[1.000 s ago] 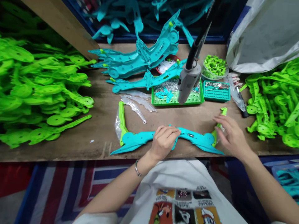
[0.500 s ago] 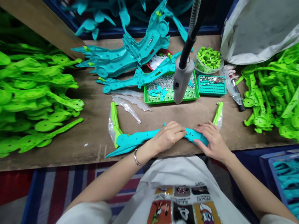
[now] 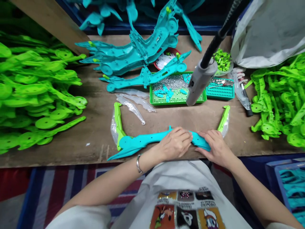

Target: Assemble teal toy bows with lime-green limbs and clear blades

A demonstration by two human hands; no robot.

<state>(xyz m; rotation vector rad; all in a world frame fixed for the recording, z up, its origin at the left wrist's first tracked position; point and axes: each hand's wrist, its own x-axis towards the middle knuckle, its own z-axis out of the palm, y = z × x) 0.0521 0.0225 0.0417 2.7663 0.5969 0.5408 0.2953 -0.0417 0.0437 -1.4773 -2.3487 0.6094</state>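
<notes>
A long turquoise plastic shell (image 3: 147, 137), shaped like a toy bow, lies across the front of the table. My left hand (image 3: 177, 143) is closed over its middle, with the fingers curled and hiding that part. At the shell's right end, my right hand (image 3: 213, 144) grips with its fingers on top and its thumb along the near edge. A lime-green arm (image 3: 118, 122) with a clear plastic piece joins the left end. Another lime-green arm (image 3: 223, 119) sticks up beyond my right fingers; its joint is hidden.
Overhead hangs a grey tool (image 3: 202, 81), apparently an electric screwdriver. Behind it are a green tray (image 3: 176, 102) of screws, a turquoise box (image 3: 220, 93) and assembled turquoise shells (image 3: 143, 47). Clear pieces (image 3: 133, 109) lie left of centre. Lime-green parts pile up left (image 3: 43, 101) and right (image 3: 269, 101).
The left fingers have curled more tightly over the shell's middle. My right hand has closed in around the right end. The hanging tool has swung right, and the view has shifted slightly.
</notes>
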